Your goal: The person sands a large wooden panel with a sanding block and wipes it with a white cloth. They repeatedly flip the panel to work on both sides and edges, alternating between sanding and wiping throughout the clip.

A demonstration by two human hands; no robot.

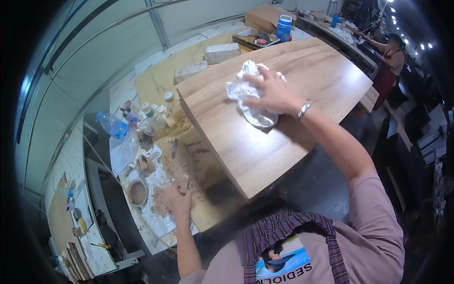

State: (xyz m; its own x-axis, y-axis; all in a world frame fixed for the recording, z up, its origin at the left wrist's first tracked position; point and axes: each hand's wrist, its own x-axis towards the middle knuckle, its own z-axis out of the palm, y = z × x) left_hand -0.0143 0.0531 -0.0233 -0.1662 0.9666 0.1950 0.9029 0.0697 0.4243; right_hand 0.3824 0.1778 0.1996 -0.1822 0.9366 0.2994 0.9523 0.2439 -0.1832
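Note:
A wood-grain board (pixel 220 135) lies in front of me, stacked on at least one more board that shows along its left edge. My right hand (pixel 271 92) presses a crumpled white cloth (pixel 260 115) on the board's top face, fingers spread over it. To the left, my left hand (pixel 180 202) is low over the worktable, at a small flat scraper or wood piece (pixel 184 184); its grip is not clear. Beside that hand a heap of brownish filler paste (pixel 161 202) rests on white sheeting. A round bowl (pixel 137 192) stands left of it.
Plastic bottles (pixel 112 125) and a jar (pixel 156 119) stand along the table's left side. Beyond the board are white wrapped blocks (pixel 222 53), an open tray (pixel 253 38), a blue bottle (pixel 284 28) and a cardboard box (pixel 266 17). Another person (pixel 388 67) stands at a far bench, upper right.

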